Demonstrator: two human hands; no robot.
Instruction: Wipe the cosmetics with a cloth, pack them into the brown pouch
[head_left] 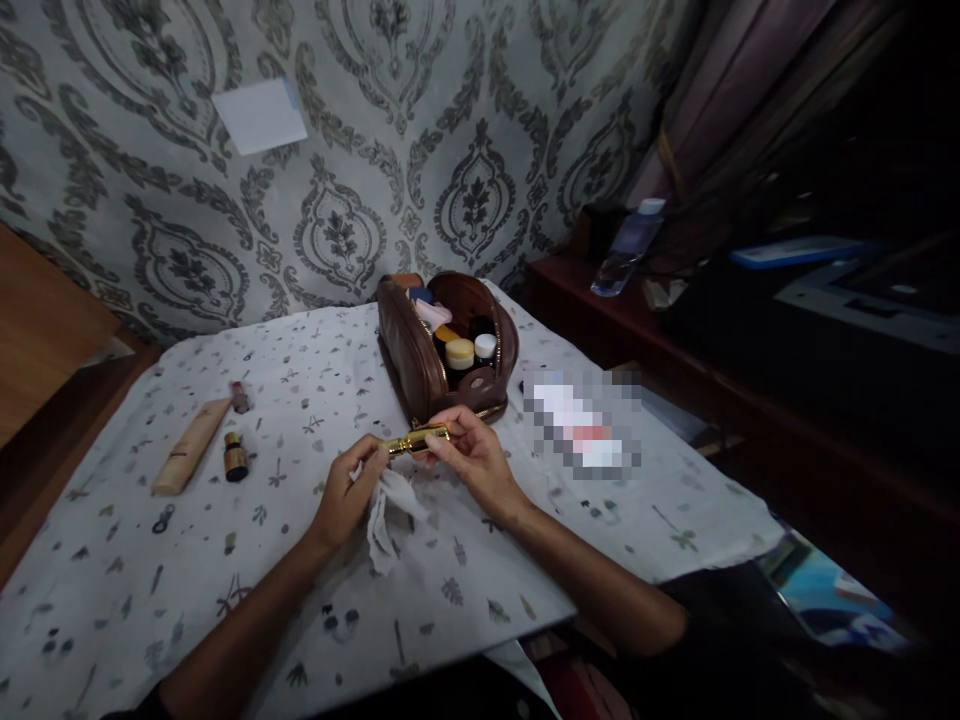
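My left hand point(349, 492) pinches the left end of a shiny gold tube point(411, 441) that looks like a lipstick. A crumpled white tissue point(391, 515) hangs from the same hand. On the tube's right end, the fingers of my right hand point(480, 462) are closed. The tube lies roughly level between both hands, just in front of a brown toiletry bag point(411, 362). That bag is unzipped and holds several items, among them a jar with a yellowish lid point(460, 353) and one with a white lid point(485, 346). The tube's ends are partly covered by my fingers.
On the patterned tablecloth point(300, 590), a beige squeeze tube point(191, 447), a small dark bottle with gold cap point(235, 457) and a tiny reddish bottle point(239, 397) lie left. A pixelated item point(581, 425) lies right. A water bottle point(628, 250) stands on the dark side furniture.
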